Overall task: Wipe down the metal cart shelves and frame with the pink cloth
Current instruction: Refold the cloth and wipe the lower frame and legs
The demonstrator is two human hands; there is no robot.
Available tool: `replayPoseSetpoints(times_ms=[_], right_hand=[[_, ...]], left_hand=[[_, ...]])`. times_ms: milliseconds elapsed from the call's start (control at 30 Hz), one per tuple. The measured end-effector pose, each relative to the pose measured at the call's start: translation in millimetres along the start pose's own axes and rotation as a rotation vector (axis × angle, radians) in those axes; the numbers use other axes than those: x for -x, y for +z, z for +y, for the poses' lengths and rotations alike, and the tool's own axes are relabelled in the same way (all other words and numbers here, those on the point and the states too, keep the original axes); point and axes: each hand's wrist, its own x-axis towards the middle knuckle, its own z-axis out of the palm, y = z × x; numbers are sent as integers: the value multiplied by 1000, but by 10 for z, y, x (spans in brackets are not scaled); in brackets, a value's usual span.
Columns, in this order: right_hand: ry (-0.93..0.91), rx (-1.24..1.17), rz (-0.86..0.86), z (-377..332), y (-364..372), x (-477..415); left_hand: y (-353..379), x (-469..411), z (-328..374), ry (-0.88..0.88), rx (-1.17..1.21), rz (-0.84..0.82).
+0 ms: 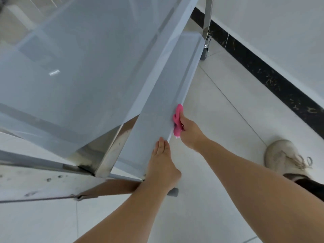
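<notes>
Head view: the pink cloth (177, 120), bunched into a narrow wad, presses against the outer edge of the metal cart's lower shelf (157, 109). The right hand (190, 133) is closed around it. The left hand (162, 160) lies flat, fingers extended, on the same shelf near its corner, holding nothing.

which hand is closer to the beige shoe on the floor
Right. The right hand, holding the pink cloth at the lower shelf edge, is nearer the shoe; the left hand rests flat on the shelf, farther away.
</notes>
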Motion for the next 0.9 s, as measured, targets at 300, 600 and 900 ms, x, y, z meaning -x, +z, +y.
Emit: replayPoseSetpoints(times_ms=[300,600,900], right_hand=[[51,67,-1,-49,-9,15],[-56,-146,10,158,201,-151],[-149,-19,-1,186,203,-85]], left_hand=[[21,-16,4,-12,-23,17],[26,-117,-93,-49,-17,84],[223,182,-127,-9,26,215]])
